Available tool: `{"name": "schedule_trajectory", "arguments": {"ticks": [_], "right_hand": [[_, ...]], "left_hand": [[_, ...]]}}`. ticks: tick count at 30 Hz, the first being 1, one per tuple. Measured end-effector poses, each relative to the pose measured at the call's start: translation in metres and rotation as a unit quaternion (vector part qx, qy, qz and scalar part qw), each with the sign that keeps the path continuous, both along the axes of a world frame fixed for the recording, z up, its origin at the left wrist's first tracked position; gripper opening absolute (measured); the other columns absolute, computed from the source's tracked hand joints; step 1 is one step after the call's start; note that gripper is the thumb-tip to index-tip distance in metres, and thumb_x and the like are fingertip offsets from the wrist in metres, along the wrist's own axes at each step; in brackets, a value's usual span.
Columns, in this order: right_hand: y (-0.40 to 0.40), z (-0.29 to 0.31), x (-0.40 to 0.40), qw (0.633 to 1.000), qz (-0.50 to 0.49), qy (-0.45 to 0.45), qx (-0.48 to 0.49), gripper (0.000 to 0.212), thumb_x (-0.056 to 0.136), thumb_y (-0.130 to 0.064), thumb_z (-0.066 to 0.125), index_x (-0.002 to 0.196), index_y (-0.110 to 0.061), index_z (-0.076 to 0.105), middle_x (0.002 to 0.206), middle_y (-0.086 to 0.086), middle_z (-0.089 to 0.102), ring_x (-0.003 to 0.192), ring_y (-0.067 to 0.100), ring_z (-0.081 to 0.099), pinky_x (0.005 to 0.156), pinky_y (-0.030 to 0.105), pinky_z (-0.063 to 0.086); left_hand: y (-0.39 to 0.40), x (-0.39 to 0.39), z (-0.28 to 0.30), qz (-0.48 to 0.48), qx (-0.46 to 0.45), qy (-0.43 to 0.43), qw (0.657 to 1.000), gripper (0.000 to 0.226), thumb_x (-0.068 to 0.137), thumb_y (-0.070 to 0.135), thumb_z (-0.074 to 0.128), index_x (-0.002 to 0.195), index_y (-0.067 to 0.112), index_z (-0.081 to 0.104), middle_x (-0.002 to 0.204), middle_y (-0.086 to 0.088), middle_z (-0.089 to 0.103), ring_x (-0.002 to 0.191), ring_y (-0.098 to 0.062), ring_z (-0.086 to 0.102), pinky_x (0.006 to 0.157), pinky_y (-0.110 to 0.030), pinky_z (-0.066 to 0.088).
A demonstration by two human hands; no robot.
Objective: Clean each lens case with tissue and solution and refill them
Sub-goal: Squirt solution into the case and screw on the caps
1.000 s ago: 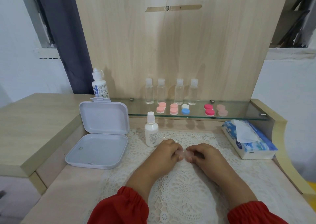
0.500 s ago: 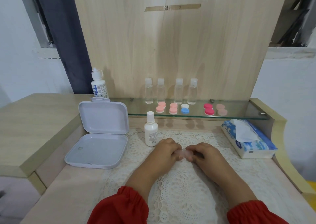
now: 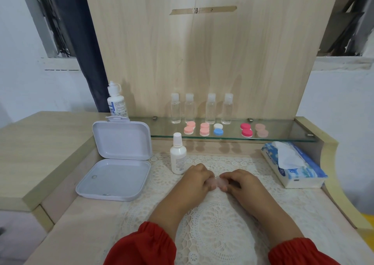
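Head view: both hands lay knuckles-up on the lace mat (image 3: 212, 220) at the desk's middle. The left hand (image 3: 195, 180) and right hand (image 3: 241, 184) curled inward, fingertips pinching a pale pink case (image 3: 217, 182) between them, beside the white bottle (image 3: 178, 155).

Home dressing table: wooden vanity (image 3: 222, 62), glass shelf (image 3: 283, 131), lace doily (image 3: 212, 224), tissue pack (image 3: 293, 163).

A white lace doily (image 3: 212, 224) is covering the pale worktop (image 3: 66, 224); red sleeves (image 3: 145, 244) are showing at six o'clock, a blue-and-white tissue pack (image 3: 299, 171) at three o'clock.
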State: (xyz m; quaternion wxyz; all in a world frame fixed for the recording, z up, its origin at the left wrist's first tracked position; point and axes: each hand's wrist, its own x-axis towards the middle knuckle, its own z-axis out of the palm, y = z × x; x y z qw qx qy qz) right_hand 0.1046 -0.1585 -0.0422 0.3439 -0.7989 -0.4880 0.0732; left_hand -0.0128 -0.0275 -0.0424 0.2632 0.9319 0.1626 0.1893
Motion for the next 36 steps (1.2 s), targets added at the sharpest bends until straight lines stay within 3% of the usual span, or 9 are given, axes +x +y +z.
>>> {"name": "schedule_trajectory", "arguments": {"ticks": [5,8,11,17,21,25,36], "right_hand": [[0.0001,0.0004,-0.0001,1.0,-0.003,0.002,-0.005,0.026,0.089,-0.023,0.066,0.114,-0.027,0.068,0.1,-0.011,0.059,0.097,0.004,0.05,0.077,0.006,0.033],[-0.0004,0.0014,-0.0003,1.0,-0.001,0.0,-0.006,0.025,0.089,-0.021,0.065,0.114,-0.027,0.068,0.1,-0.012,0.059,0.098,0.004,0.05,0.078,0.007,0.033],[-0.0007,0.0025,-0.0013,1.0,0.0,-0.006,-0.005,0.025,0.089,-0.02,0.065,0.113,-0.026,0.068,0.1,-0.011,0.06,0.098,0.005,0.05,0.078,0.005,0.032],[-0.0011,0.0054,-0.0027,1.0,0.003,-0.007,-0.01,0.024,0.089,-0.019,0.064,0.112,-0.026,0.069,0.1,-0.009,0.06,0.096,0.005,0.05,0.076,0.003,0.032],[-0.0009,0.0068,-0.0034,1.0,0.001,-0.005,-0.011,0.026,0.089,-0.02,0.065,0.115,-0.024,0.068,0.102,-0.007,0.06,0.097,0.006,0.05,0.076,0.003,0.032],[-0.0013,0.0064,-0.0036,1.0,0.001,-0.002,-0.007,0.026,0.089,-0.02,0.065,0.114,-0.025,0.068,0.101,-0.01,0.06,0.096,0.003,0.049,0.076,0.003,0.032],[-0.001,0.0042,-0.0028,1.0,0.001,-0.003,-0.01,0.025,0.088,-0.02,0.065,0.112,-0.026,0.068,0.102,-0.009,0.06,0.097,0.004,0.049,0.077,0.004,0.031]], "left_hand": [[0.0007,-0.0013,-0.0027,-0.004,-0.029,-0.011,0.999,0.037,0.092,0.023,0.06,0.128,0.016,0.056,0.117,0.006,0.049,0.112,-0.011,0.045,0.101,-0.026,0.037],[-0.0019,-0.0009,-0.0006,0.043,-0.071,-0.02,0.996,0.038,0.082,0.034,0.071,0.114,0.018,0.056,0.106,0.01,0.047,0.099,-0.008,0.049,0.089,-0.023,0.044],[-0.0026,0.0006,0.0,0.044,-0.035,-0.013,0.998,0.023,0.085,0.03,0.068,0.101,0.016,0.06,0.103,0.006,0.05,0.096,-0.011,0.049,0.086,-0.022,0.042],[0.0007,-0.0008,-0.0019,-0.017,-0.03,-0.003,0.999,0.029,0.094,0.016,0.057,0.123,0.015,0.06,0.113,0.005,0.049,0.111,-0.012,0.045,0.1,-0.024,0.037],[-0.0017,-0.001,-0.0006,0.042,-0.08,-0.031,0.995,0.041,0.084,0.032,0.07,0.119,0.017,0.055,0.108,0.009,0.045,0.1,-0.007,0.048,0.089,-0.02,0.043],[-0.0023,0.0012,0.0,0.047,-0.053,-0.021,0.997,0.021,0.087,0.027,0.068,0.101,0.014,0.061,0.104,0.004,0.049,0.094,-0.011,0.05,0.084,-0.019,0.042],[0.0033,-0.0005,-0.0018,-0.007,-0.006,0.009,1.0,0.02,0.095,0.016,0.054,0.113,0.012,0.061,0.111,0.002,0.05,0.104,-0.016,0.047,0.095,-0.03,0.041]]}}
